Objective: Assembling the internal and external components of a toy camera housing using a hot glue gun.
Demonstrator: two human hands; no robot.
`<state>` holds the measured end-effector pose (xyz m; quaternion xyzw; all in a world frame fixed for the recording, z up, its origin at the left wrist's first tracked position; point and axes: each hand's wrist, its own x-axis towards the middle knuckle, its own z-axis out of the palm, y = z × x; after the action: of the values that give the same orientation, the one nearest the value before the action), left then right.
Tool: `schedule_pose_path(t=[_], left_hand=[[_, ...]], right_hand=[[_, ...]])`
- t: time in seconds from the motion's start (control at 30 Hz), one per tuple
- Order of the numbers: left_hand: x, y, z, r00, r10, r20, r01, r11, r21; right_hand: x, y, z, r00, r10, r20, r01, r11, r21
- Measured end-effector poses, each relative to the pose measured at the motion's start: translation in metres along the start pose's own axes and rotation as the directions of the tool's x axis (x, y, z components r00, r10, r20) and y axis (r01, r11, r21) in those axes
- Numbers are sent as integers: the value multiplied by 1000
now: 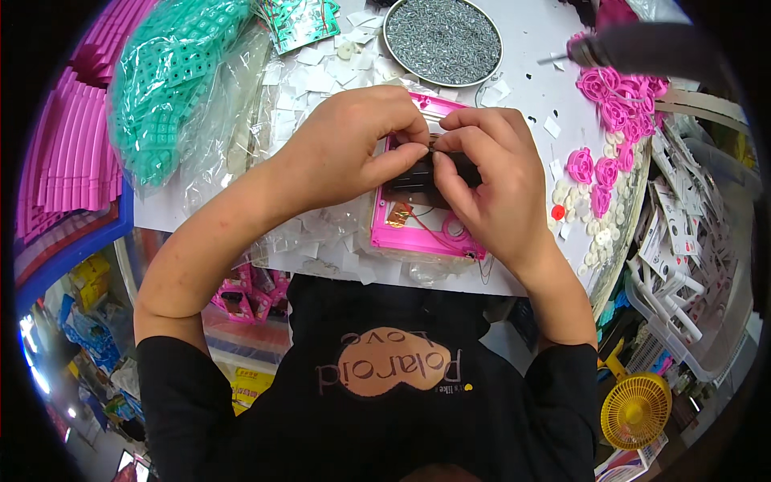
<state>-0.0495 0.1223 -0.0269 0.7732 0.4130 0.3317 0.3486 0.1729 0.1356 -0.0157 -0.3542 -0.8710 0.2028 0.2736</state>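
Note:
On the white table in front of me lies an open pink plastic casing (418, 238), with a glossy black part (412, 178) inside it. A gold-coloured patch (398, 214) and thin red wires (434, 232) show in its lower half. My left hand (357, 136) reaches over the casing's left side, thumb and forefinger pinched together. Opposite it, my right hand (499, 173) is also pinched, its thumb and fingertips against the black part. The fingertips of both hands nearly meet. Whatever small piece they grip is hidden between them.
Behind the casing stands a round dish (385, 38) of small screws. A dark electric screwdriver (634, 56) hangs at upper right, above pink ring-shaped parts (614, 100) and white buttons (594, 233). Bagged green keypads (165, 104) and stacked pink shells (76, 153) lie left; a yellow fan (634, 410) stands lower right.

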Motion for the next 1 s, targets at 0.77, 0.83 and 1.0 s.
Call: schedule_pose_path(t=[0.77,0.83,1.0], left_hand=[[27,4,-16,893,376,247,-446,812,376],[27,8,-16,897,362,254,-437,812,387],[26,10,-16,896,354,267,-439,795,419]], right_hand=[[-7,8,-23,979,-82,187,90,995,-37],[-6,6,-23,977,-90,192,103,993,-62],[-2,-2,-24,968,-116,221,150,979,-140]])
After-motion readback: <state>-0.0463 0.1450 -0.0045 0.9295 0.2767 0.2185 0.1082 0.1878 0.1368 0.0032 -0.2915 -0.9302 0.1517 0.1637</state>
